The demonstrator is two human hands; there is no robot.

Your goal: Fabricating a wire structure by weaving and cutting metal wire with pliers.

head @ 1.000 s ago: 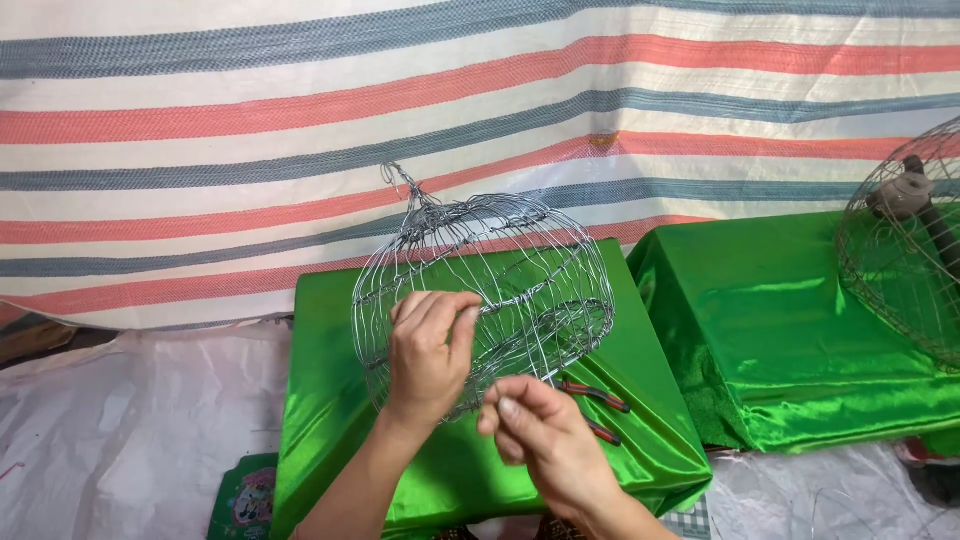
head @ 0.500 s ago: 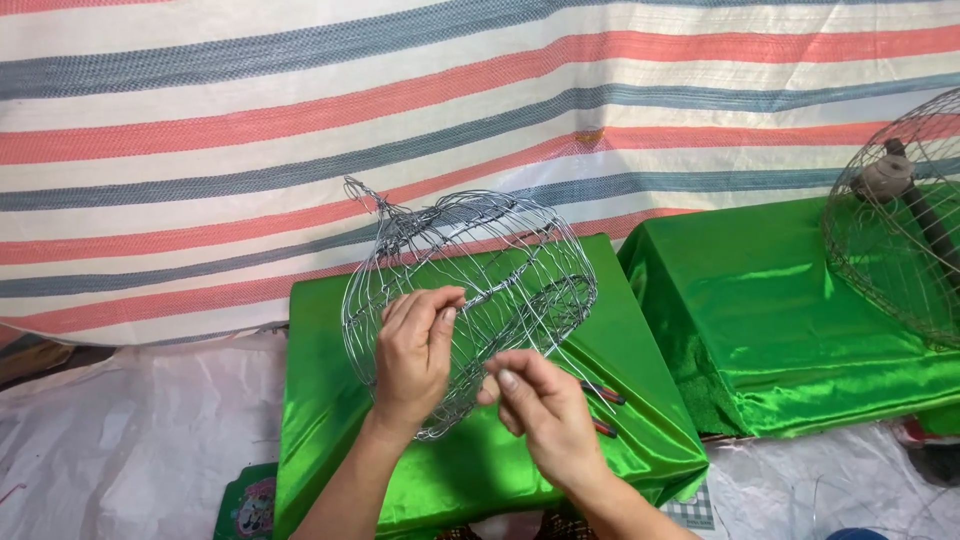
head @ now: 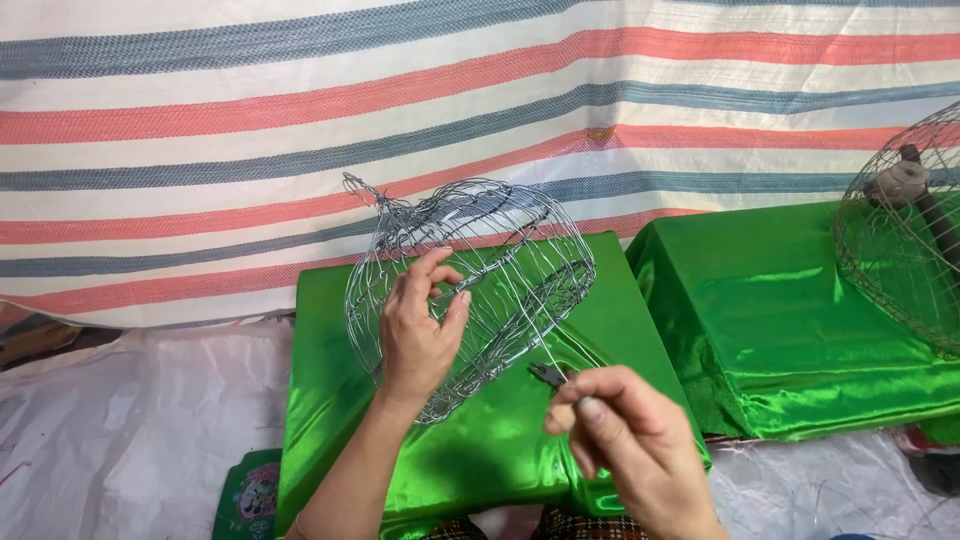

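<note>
Silver wire, bent into a rounded cage (head: 480, 290), sits tilted over the green satin-covered block (head: 330, 440) in the middle of the scene, its twisted peak pointing to about ten o'clock. Nothing inside that cage that I can see, only the green cloth showing through its bars. The left hand (head: 420, 335) is up against the near side of it, fingers (head: 430, 268) hooked over one of the wires and the thumb pressing from the right, so that hand is closed on the cage and keeping it off the cloth at an angle. Whether the lower rim touches the block, I can't tell.

Down at five o'clock from the cage, the right hand (head: 625, 445) is pinched tight around a small pair of dark pliers (head: 548, 375), whose tip pokes out toward the cage's lower edge, with a thin strand of wire running up from it into the frame.

Over at three o'clock, a second green-draped block (head: 780, 330) stands just beside the first. On its far right edge rests another wire basket (head: 900, 260), domed, cut off by the frame, and in its top sits a grey roll on a dark handle (head: 900, 182). Behind everything hangs a striped tarpaulin (head: 300, 90), red, blue and cream.
</note>
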